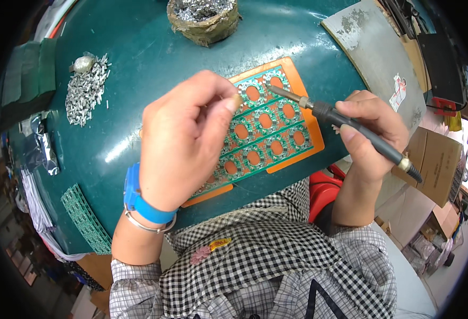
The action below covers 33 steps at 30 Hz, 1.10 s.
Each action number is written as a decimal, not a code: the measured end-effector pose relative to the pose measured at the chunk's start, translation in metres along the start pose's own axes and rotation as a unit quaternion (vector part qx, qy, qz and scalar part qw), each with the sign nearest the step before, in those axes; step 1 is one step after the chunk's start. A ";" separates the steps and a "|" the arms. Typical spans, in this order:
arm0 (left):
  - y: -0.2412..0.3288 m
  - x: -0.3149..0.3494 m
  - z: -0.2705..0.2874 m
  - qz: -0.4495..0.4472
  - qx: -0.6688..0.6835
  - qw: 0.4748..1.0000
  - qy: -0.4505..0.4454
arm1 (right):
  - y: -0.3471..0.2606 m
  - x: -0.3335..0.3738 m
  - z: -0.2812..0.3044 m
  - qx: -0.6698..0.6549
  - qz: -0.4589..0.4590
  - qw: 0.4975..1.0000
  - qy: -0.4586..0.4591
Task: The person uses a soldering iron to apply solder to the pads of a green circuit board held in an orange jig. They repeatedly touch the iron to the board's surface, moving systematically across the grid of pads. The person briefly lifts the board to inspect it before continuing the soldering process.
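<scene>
A panel of green circuit boards (255,141), made of several ring-shaped pieces with oval openings, lies on an orange tray (315,139). In my right hand (375,130) is a soldering iron (327,114) with a dark handle. Its metal tip points left and reaches over the panel's far right part, close to one of the far rings; contact cannot be made out. My left hand (183,135) is over the panel's left side, thumb and fingertips pinched together. Whatever is in that pinch is too small or hidden to name. This hand covers part of the boards.
A rough bowl (204,26) with silvery scrap stands at the far edge. Small silvery parts (87,93) lie heaped at left on the green table (122,64). Another green board panel (86,219) is at near left. A grey sheet (369,50) and cardboard box (433,165) are at right.
</scene>
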State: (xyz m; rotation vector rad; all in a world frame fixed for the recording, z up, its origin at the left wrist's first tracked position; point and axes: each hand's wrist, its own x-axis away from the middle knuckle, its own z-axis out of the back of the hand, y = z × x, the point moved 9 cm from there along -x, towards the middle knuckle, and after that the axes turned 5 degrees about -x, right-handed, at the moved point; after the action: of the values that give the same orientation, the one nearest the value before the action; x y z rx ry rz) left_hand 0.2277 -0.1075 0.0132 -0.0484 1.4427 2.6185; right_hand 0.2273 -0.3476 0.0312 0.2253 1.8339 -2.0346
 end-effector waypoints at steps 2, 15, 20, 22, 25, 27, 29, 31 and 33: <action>0.005 -0.002 -0.005 -0.038 -0.079 0.996 0.001 | 0.001 -0.002 -0.003 0.021 0.004 0.999 -0.023; 0.013 -0.004 -0.018 -0.103 -0.227 0.968 0.027 | 0.006 -0.006 -0.014 0.027 0.035 0.998 -0.053; 0.012 -0.006 -0.021 -0.111 -0.225 0.968 0.031 | 0.003 -0.007 -0.016 0.035 0.035 0.997 -0.057; 0.012 -0.006 -0.022 -0.107 -0.221 0.969 0.027 | 0.003 -0.007 -0.017 0.037 0.037 0.997 -0.060; 0.017 -0.004 -0.023 -0.112 -0.227 0.967 0.017 | 0.003 -0.005 -0.015 0.040 0.041 0.996 -0.062; 0.021 -0.002 -0.023 -0.114 -0.222 0.968 0.012 | 0.000 -0.004 -0.014 0.044 0.045 0.996 -0.066; 0.021 -0.001 -0.020 -0.110 -0.206 0.972 0.012 | 0.000 0.000 -0.002 0.019 0.043 0.999 -0.024; 0.024 -0.002 -0.022 -0.123 -0.204 0.971 0.019 | 0.000 0.002 0.011 -0.020 0.033 0.999 0.017; 0.027 -0.005 -0.026 -0.138 -0.204 0.969 0.021 | 0.003 0.003 0.015 -0.007 0.022 1.000 0.004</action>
State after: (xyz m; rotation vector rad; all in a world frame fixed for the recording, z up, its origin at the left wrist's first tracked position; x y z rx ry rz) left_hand 0.2275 -0.1443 0.0219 -0.3265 0.8134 2.6374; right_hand 0.2279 -0.3636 0.0290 0.2680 1.8315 -1.9918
